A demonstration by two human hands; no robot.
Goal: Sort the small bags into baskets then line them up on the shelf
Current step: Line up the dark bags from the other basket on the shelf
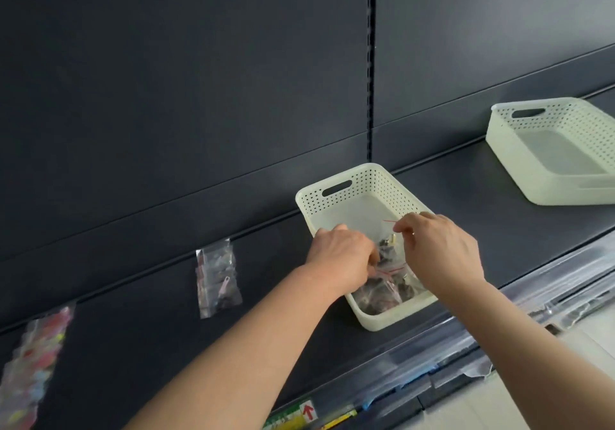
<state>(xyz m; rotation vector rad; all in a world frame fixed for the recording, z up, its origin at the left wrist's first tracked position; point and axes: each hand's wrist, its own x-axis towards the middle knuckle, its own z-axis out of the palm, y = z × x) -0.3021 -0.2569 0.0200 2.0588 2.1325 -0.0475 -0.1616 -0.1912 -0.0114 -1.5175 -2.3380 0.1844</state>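
Two hands worked inside the near basket [332, 203]. The left hand [342, 256] had its fingers curled round the zip bags of dark parts [382, 296] lying in it. The right hand [442, 256] pinched one bag's top edge between thumb and forefinger. Two white perforated baskets stood on the dark shelf [133, 329], the far basket [506, 150] well apart to the right. Two loose stacks lay to the left: a pinkish stack [218, 276] and a multicoloured stack [33, 363].

basket [336, 193] with small bags [382, 293] on shelf [266, 329]; second basket [519, 150] right.
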